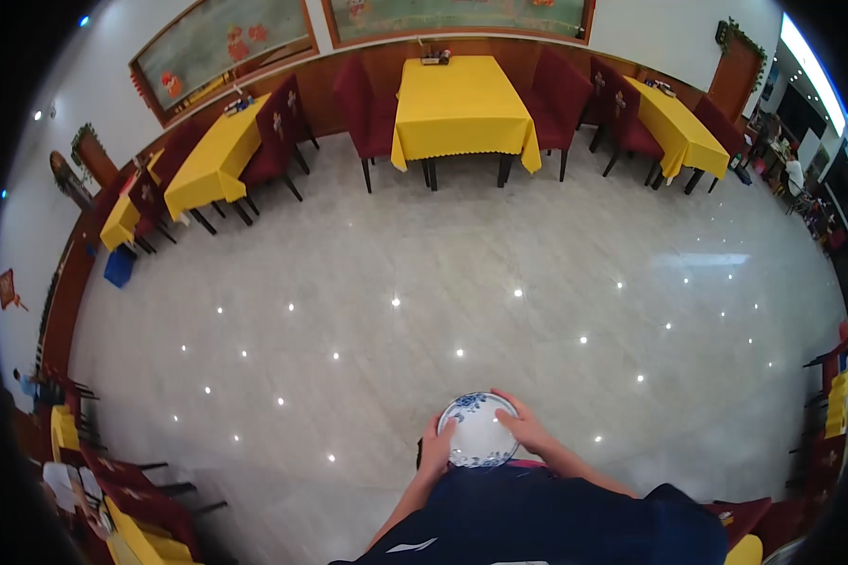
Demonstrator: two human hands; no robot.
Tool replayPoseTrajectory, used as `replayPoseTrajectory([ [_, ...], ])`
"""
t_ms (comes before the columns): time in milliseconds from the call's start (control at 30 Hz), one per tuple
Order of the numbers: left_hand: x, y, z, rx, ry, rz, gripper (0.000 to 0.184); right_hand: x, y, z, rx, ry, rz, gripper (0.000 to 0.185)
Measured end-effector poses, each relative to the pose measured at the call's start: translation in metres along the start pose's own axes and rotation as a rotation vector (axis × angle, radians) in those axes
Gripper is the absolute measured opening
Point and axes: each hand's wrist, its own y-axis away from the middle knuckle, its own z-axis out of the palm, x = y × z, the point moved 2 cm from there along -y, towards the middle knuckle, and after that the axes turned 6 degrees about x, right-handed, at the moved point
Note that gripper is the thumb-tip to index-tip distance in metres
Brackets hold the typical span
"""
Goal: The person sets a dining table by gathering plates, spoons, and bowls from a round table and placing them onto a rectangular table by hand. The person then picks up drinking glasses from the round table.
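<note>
Low centre, left hand [436, 448], right hand [526, 428]; grip seemingly closed around blue-patterned plate [481, 439]

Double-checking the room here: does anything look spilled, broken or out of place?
Nothing stands out. The plate between the left hand and right hand shows no visible break, and bright spots on the floor look like reflections, not spills.

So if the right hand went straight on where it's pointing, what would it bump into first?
Probably the blue-patterned plate: the right hand is holding its side and points in across it. Exact depth is hard to judge here.
</note>
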Motion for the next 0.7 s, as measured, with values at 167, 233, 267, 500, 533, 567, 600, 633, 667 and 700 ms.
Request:
replayPoseTrajectory([
  [167, 0.084, -0.083, 0.036, -0.055, 0.036, 0.013, 0.038, -0.074, -0.092, 0.009, 0.048, 0.019, -0.054, 0.043],
  [233, 0.110, -0.116, 0.047, -0.096, -0.014, 0.053, 0.038, -0.082, -0.119, 0.011, 0.089, 0.012, -0.075, 0.043],
  [267, 0.123, -0.133, 0.053, -0.100, -0.025, 0.051, 0.038, -0.084, -0.134, 0.009, 0.111, -0.027, -0.085, 0.043],
  [500, 0.172, -0.269, 0.113, -0.212, -0.149, 0.070, 0.034, -0.112, -0.266, -0.017, 0.207, -0.236, -0.024, 0.043],
  [533, 0.183, -0.295, 0.128, -0.220, -0.172, 0.068, 0.034, -0.117, -0.293, -0.025, 0.211, -0.250, -0.025, 0.043],
  [567, 0.198, -0.319, 0.143, -0.224, -0.190, 0.073, 0.034, -0.125, -0.321, -0.033, 0.229, -0.234, -0.055, 0.044],
  [600, 0.214, -0.342, 0.160, -0.238, -0.244, 0.125, 0.035, -0.130, -0.349, -0.041, 0.249, -0.222, -0.083, 0.045],
  [633, 0.229, -0.362, 0.173, -0.246, -0.304, 0.167, 0.035, -0.136, -0.379, -0.050, 0.255, -0.248, -0.075, 0.045],
  [667, 0.246, -0.386, 0.188, -0.239, -0.338, 0.157, 0.035, -0.147, -0.413, -0.061, 0.256, -0.253, -0.102, 0.045],
  [700, 0.268, -0.407, 0.205, -0.243, -0.356, 0.161, 0.035, -0.159, -0.443, -0.067, 0.255, -0.257, -0.121, 0.044],
])
